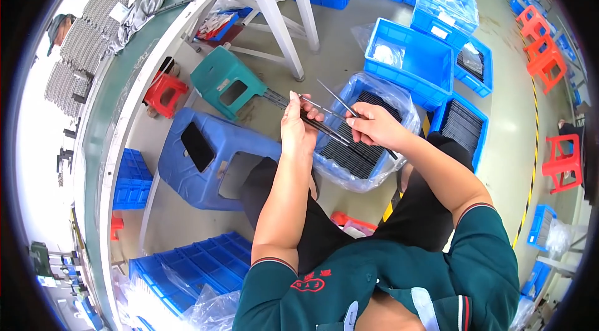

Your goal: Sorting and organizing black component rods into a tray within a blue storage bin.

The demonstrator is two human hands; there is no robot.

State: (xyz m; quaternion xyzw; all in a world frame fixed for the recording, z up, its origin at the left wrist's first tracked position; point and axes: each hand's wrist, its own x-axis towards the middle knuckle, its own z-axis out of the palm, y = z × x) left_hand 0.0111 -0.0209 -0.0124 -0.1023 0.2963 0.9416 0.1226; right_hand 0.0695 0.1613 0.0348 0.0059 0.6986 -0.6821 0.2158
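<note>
My left hand (pixel 301 124) is closed around long, slim dark metal rails (pixel 327 131), which slant down to the right. Between the fingers of my right hand (pixel 378 125) is a slim dark rod (pixel 336 96), tilted with its thin end up to the left. A thin shiny strip (pixel 321 106) spans the gap between my hands; which of them holds it I cannot tell. Just below both hands stands a blue bin lined with clear plastic (pixel 410 109). Rows of dark slim strips (pixel 353 159) fill it, partly hidden by my hands.
Left of me, a blue stool (pixel 243 134) carries a black phone-like slab (pixel 198 146); a green stool (pixel 219 81) stands beyond. Blue crates (pixel 409 56) are stacked ahead and right. A long workbench (pixel 140 50) runs along the left. Another person (pixel 60 30) is behind it.
</note>
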